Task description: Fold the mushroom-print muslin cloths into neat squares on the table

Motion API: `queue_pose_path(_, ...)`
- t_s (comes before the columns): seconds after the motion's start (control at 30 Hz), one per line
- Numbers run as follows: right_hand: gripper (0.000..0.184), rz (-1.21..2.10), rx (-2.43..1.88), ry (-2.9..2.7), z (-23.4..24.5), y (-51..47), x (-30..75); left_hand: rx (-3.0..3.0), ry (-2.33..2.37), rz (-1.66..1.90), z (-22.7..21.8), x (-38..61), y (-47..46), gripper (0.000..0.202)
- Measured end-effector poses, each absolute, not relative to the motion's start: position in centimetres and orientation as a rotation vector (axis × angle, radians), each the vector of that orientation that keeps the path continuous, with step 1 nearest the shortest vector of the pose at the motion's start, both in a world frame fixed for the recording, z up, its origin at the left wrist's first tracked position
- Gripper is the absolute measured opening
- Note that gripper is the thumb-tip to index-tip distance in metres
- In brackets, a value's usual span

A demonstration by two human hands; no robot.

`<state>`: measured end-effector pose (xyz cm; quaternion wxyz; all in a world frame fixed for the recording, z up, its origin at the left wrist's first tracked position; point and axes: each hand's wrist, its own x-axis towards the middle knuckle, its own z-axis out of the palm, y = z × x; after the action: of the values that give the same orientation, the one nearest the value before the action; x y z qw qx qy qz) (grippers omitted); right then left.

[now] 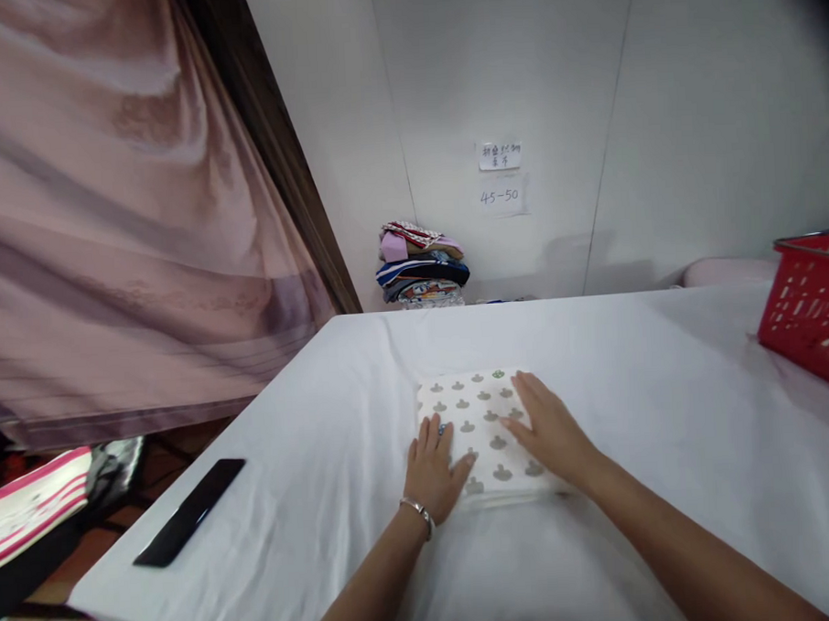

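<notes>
A folded white cloth (485,445) printed with grey shapes lies as a neat rectangle on the white-covered table (310,434). One small green print shows near its far edge. My left hand (432,470), with a ring and a silver bracelet (419,516), rests flat on the cloth's left side, fingers outstretched. Across from it, my right hand (550,428) lies on the right side, fingers extended and thumb spread inward. Neither hand grips the cloth; both palms face down.
A long black flat object (190,512) lies at the table's left. At the right edge stands a red plastic basket (809,307). Beyond the table, a stack of folded fabrics (423,269) rises by the wall under paper signs (501,178). A pink curtain (122,213) hangs left.
</notes>
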<state>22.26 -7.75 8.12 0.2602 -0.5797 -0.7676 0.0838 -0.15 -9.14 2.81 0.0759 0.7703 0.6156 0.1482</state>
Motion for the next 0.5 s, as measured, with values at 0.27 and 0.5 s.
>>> queue_pose_path(0.27, 0.071, 0.329, -1.5, -2.347, 6.7, -5.6, 18.7, 2.295, 1.854, 0.372, 2.8, 0.2, -9.5, 0.06)
queue_pose_path(0.5, 0.079, 0.21, -1.738, -2.352, 1.6, -3.4, 22.3, 2.225, 1.791, 0.364, 3.1, 0.1, -9.5, 0.06)
